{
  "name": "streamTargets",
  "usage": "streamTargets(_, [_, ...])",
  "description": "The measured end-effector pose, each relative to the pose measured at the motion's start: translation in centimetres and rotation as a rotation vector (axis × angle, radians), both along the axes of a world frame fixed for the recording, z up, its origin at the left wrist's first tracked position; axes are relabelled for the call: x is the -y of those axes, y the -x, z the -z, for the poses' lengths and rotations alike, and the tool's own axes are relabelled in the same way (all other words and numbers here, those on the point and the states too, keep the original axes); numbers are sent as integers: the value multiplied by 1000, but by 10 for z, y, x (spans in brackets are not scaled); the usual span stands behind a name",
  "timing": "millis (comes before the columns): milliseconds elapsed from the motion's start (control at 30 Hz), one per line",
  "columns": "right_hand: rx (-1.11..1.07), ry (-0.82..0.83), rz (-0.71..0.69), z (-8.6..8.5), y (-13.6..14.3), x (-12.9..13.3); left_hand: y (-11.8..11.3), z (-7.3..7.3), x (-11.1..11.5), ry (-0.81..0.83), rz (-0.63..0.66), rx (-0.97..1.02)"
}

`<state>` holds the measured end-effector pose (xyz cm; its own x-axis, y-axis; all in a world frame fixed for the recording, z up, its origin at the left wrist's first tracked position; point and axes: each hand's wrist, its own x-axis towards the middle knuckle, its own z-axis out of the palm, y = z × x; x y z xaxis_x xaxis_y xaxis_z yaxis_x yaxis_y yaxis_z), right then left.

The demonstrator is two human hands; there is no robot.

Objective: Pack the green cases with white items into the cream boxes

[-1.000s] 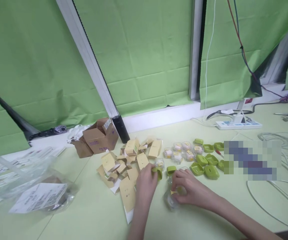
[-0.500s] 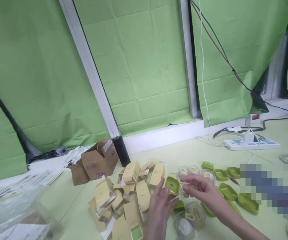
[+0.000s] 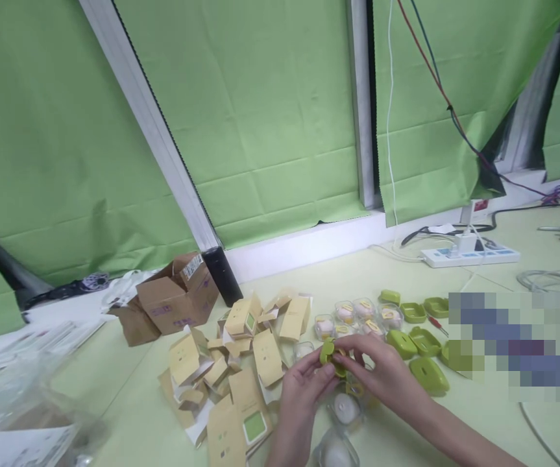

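A small green plastic case [image 3: 327,351] is held between my two hands, low in the middle of the view. My left hand [image 3: 302,392] grips it from the left, thumb in front and fingers behind. From the right, my right hand [image 3: 374,366] has its fingers closed on the case's right side, covering part of it. Just beyond and below the hands are clear plastic boxes with pale round items inside, such as one box [image 3: 346,408] with a yellow strap above it. More green case parts [image 3: 428,376] lie to the right of my right hand.
Opened tan cartons [image 3: 267,357] are heaped to the left. Behind them stand a brown cardboard box [image 3: 177,295] and a black post foot [image 3: 222,275]. A white power strip [image 3: 472,256] lies at the back right, and a red-handled screwdriver [image 3: 438,324] among the green parts.
My right hand has come in to the green case, and both hands now close on it. The case has turned, so its open hollow no longer faces me. The view has shifted slightly.
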<state>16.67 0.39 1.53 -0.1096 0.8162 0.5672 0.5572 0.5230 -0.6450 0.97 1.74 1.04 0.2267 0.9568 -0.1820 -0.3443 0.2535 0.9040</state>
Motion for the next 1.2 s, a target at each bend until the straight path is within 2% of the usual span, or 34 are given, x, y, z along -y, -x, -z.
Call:
streamTargets(100, [53,20,38,1,2,0,-2,-3,7,-2,34,32])
streamTargets(200, [118,19,38,1,2,1,-4,-5,10,-19,10,25])
streamTargets(400, [198,-73,-28,1,-1,1,-4,0,8,-23,-28,-6])
streamTargets(667, [259,-23,-72,0,-1,4,-3,-4,10,-146,35,-67])
streamTargets(867, [109,51,-36,-2,-3,3,0,-5,9,-147,44,-47])
streamTargets(1067, [-48,204,-209,-19,-12,7,6,-2,-2,-233,52,-160])
streamTargets(1200, [5,186,-259,-22,-14,13,7,-4,3,-246,103,-120])
